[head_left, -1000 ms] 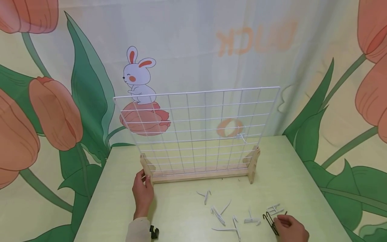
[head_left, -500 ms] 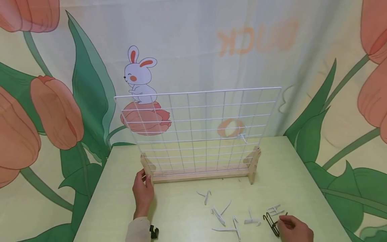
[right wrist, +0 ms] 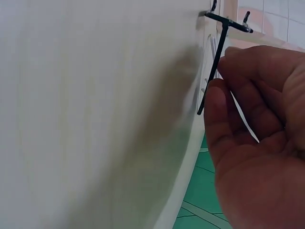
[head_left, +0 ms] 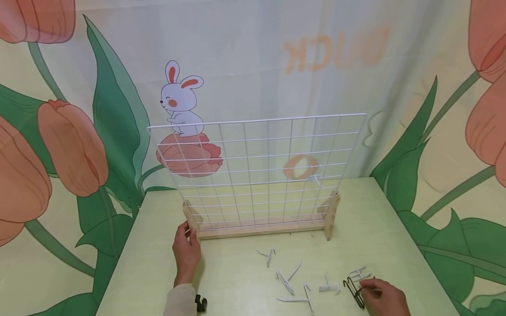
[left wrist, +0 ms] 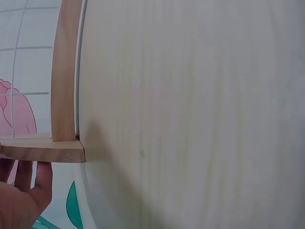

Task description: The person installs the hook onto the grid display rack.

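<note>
1. Since the rack (head_left: 262,231) could probably slide otherwise, my left hand (head_left: 187,252) has thumb and fingers around its wooden foot (head_left: 192,219) at the left end.
2. My right hand (head_left: 383,296) is pinching the black hook (right wrist: 220,45) by its stem near the desk (head_left: 233,272)'s right edge, I guess to leave the prongs free.
3. White hooks (head_left: 286,283) lie loose in front, probably for easy reach.
4. Black one's skinny, T-shaped, with two bent prongs.
</note>
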`<state>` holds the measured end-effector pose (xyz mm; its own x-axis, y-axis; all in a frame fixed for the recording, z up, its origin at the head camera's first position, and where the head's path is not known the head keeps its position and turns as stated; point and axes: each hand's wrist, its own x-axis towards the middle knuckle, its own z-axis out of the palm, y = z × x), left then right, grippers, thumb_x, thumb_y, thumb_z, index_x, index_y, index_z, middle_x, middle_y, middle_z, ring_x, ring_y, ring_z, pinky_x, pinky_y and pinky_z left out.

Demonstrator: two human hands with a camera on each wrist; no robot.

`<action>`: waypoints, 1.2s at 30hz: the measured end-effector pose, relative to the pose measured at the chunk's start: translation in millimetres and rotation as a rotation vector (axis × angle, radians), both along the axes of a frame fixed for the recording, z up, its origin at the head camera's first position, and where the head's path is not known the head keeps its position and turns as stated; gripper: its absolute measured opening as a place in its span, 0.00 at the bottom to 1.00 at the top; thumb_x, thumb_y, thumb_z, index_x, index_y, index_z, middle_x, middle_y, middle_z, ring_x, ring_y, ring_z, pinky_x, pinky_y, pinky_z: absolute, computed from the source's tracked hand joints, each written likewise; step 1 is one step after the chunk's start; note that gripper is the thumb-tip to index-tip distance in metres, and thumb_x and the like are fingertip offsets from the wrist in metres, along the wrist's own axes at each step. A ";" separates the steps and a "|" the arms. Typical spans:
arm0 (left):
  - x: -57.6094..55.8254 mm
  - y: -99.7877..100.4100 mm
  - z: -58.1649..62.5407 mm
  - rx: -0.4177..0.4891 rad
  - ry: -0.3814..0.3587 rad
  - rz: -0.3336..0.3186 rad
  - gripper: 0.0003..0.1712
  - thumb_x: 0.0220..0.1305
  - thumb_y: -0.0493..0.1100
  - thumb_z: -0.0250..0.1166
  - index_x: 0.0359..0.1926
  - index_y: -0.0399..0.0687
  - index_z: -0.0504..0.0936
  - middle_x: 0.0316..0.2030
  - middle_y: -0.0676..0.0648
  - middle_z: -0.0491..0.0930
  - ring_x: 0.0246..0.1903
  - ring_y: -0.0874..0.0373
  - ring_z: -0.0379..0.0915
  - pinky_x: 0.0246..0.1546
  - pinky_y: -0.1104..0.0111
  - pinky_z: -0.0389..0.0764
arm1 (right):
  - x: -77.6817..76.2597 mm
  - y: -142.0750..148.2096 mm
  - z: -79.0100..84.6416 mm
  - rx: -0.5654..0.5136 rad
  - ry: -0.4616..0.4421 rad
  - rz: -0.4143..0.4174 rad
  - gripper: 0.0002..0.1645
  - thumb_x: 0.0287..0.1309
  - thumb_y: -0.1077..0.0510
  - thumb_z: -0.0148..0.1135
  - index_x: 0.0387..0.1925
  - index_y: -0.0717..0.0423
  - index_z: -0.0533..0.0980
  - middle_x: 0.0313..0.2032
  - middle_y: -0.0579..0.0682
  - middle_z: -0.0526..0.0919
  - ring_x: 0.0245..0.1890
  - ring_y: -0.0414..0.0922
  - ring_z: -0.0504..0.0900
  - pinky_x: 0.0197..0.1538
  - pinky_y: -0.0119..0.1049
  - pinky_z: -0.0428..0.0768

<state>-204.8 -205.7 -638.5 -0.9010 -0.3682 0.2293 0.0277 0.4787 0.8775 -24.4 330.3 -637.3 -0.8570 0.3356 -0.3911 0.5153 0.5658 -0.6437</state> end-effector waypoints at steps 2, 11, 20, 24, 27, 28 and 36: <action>0.4 0.1 0.2 -0.002 -0.002 -0.003 0.20 0.75 0.42 0.54 0.65 0.46 0.69 0.60 0.42 0.74 0.58 0.44 0.75 0.51 0.48 0.81 | -1.0 1.7 1.2 0.013 0.020 0.027 0.14 0.61 0.57 0.65 0.49 0.47 0.82 0.54 0.53 0.83 0.50 0.52 0.80 0.45 0.47 0.82; 1.2 1.3 -0.4 -0.010 -0.016 -0.003 0.21 0.76 0.42 0.53 0.66 0.46 0.68 0.61 0.41 0.74 0.59 0.44 0.74 0.52 0.49 0.80 | -17.1 6.1 -2.3 0.096 0.127 0.166 0.09 0.57 0.58 0.70 0.38 0.40 0.85 0.42 0.42 0.87 0.45 0.44 0.83 0.45 0.41 0.84; 1.5 2.3 0.2 -0.019 -0.022 0.013 0.20 0.75 0.43 0.54 0.65 0.49 0.69 0.58 0.44 0.76 0.56 0.47 0.75 0.50 0.49 0.81 | -21.0 9.3 -3.5 0.049 0.044 0.186 0.07 0.53 0.57 0.73 0.36 0.44 0.86 0.41 0.44 0.86 0.45 0.45 0.82 0.45 0.45 0.83; 1.4 2.0 0.2 -0.020 -0.028 0.013 0.20 0.76 0.43 0.54 0.65 0.48 0.68 0.58 0.43 0.75 0.57 0.46 0.75 0.50 0.49 0.80 | -22.0 9.2 -4.3 0.028 0.019 0.178 0.06 0.53 0.57 0.73 0.34 0.44 0.86 0.41 0.44 0.87 0.44 0.45 0.82 0.45 0.45 0.83; 1.3 2.0 0.3 -0.021 -0.029 0.012 0.21 0.76 0.43 0.54 0.66 0.48 0.68 0.59 0.43 0.75 0.57 0.46 0.75 0.50 0.49 0.80 | -22.0 8.4 -4.8 0.008 0.011 0.174 0.06 0.53 0.57 0.73 0.34 0.45 0.86 0.41 0.44 0.86 0.43 0.44 0.82 0.44 0.44 0.83; 1.2 1.8 0.2 -0.021 -0.024 0.010 0.20 0.76 0.43 0.54 0.65 0.48 0.68 0.59 0.43 0.75 0.57 0.46 0.75 0.51 0.49 0.80 | -22.3 8.1 -4.9 0.004 0.015 0.182 0.06 0.52 0.57 0.73 0.34 0.45 0.86 0.41 0.44 0.86 0.42 0.44 0.82 0.43 0.44 0.83; 1.7 2.1 1.1 -0.018 -0.018 0.002 0.21 0.76 0.43 0.53 0.66 0.46 0.68 0.60 0.42 0.75 0.58 0.45 0.74 0.51 0.49 0.80 | -21.9 6.5 -2.5 -0.015 -0.015 0.185 0.08 0.52 0.56 0.74 0.37 0.45 0.84 0.42 0.44 0.85 0.41 0.43 0.80 0.43 0.44 0.83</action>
<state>-203.1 -203.6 -637.5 -0.9043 -0.3659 0.2199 0.0114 0.4942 0.8693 -46.2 336.8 -639.9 -0.8976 0.1668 -0.4079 0.4128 0.6422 -0.6458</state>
